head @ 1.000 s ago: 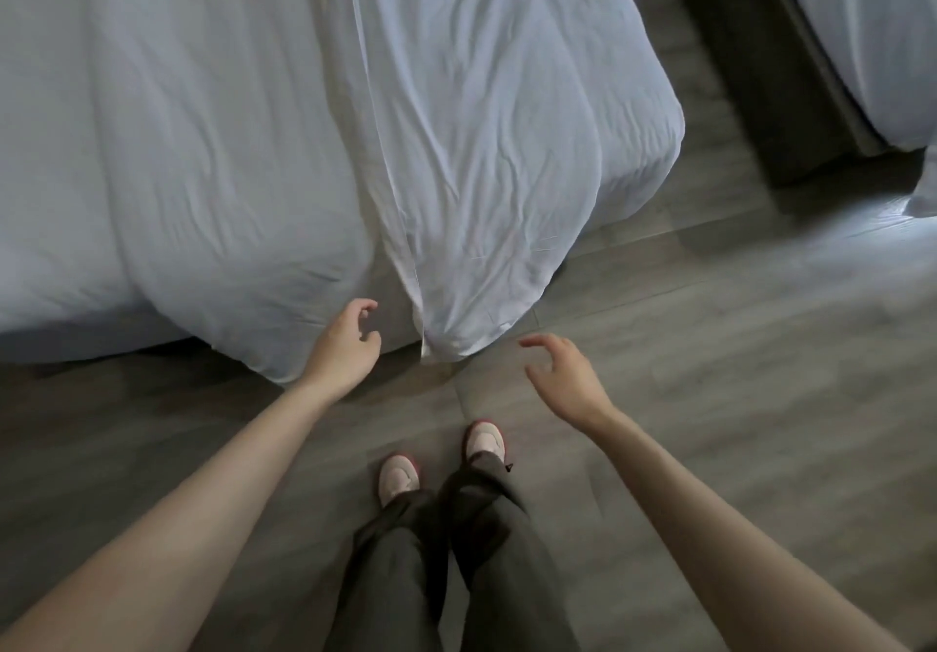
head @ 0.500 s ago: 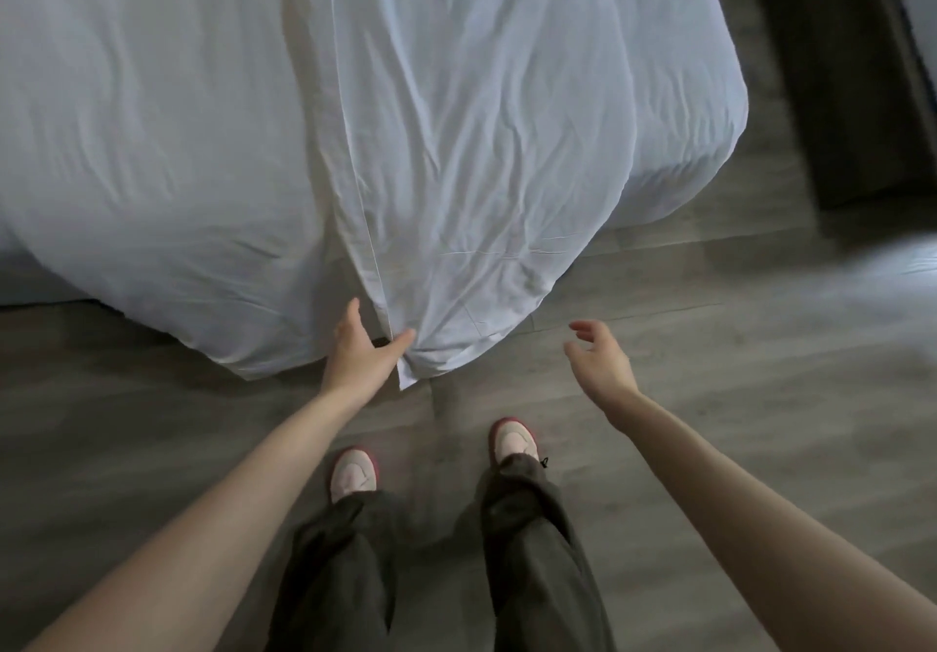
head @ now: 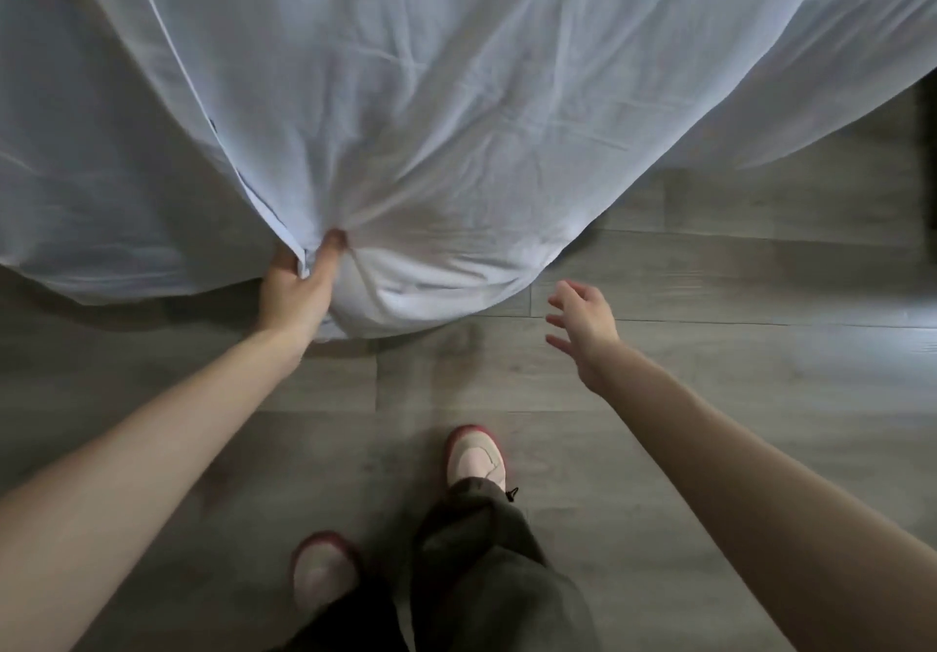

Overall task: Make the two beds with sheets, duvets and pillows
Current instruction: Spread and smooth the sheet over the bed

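Note:
A white duvet (head: 456, 93) hangs over the foot of the bed and fills the upper half of the head view, its lowest corner bulging down to the floor. My left hand (head: 299, 286) is shut on that corner, with a seamed hem of the cover pinched between thumb and fingers. My right hand (head: 583, 327) hovers open over the floor just right of the corner, fingers spread, touching nothing. The mattress and any sheet beneath are hidden by the duvet.
Grey wood-plank floor (head: 710, 296) runs below and to the right of the bed. My two feet in pale shoes (head: 474, 459) stand close to the bed's foot. A dark object (head: 930, 169) shows at the right edge.
I have stepped closer and leaned over the bed. My left hand, open beside the duvet corner a second ago, has closed on it. My right hand has stayed open to the right.

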Motion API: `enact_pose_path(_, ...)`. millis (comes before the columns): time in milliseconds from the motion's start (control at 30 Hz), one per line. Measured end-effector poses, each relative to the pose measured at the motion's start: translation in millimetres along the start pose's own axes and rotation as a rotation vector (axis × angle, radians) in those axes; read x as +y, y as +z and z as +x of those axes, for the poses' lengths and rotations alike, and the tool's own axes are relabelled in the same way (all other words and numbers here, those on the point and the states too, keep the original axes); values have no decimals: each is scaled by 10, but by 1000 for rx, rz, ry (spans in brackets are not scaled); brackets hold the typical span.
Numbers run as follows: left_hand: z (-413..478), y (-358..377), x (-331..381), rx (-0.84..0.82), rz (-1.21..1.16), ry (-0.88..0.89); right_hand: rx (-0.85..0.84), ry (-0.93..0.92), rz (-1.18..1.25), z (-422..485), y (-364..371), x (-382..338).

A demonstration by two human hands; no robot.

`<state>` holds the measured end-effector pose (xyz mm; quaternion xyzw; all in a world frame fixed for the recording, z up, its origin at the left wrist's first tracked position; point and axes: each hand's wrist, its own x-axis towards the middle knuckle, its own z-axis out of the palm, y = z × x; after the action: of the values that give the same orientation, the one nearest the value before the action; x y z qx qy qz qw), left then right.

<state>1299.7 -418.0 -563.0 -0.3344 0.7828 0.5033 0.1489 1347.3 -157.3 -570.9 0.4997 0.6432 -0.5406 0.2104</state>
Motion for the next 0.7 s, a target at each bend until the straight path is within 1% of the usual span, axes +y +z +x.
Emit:
enact_pose_path(133, 216, 82, -260, 24, -59, 32, -79, 45, 255, 380, 343, 185)
enact_pose_path(267, 288, 129, -474, 90, -121, -4, -179, 53, 475, 622, 546, 220)
enact_pose_path(300, 276, 122, -513, 95, -128, -4, -181, 43, 522, 640, 565, 221)
enact_pose_path(367, 191, 84, -586, 79, -107, 23, -101, 20, 590, 568, 562, 242)
enact_pose_path(400, 132, 55, -621, 61, -97, 41, -38, 10, 598, 484, 541, 273)
enact_pose_path(467, -51, -23, -654, 25, -75, 71, 95, -6, 541, 264, 475, 367)
enact_pose_path(567, -414, -194, -693, -24, -58, 77, 264, -22, 356, -160, 295, 632)
enact_pose_path(633, -687, -386, -728, -41, -39, 49, 274, 22, 311, -520, 118, 839)
enact_pose_path(700, -926, -597, -773, -56, -8, 9, 251, 107, 328, -878, -73, 988)
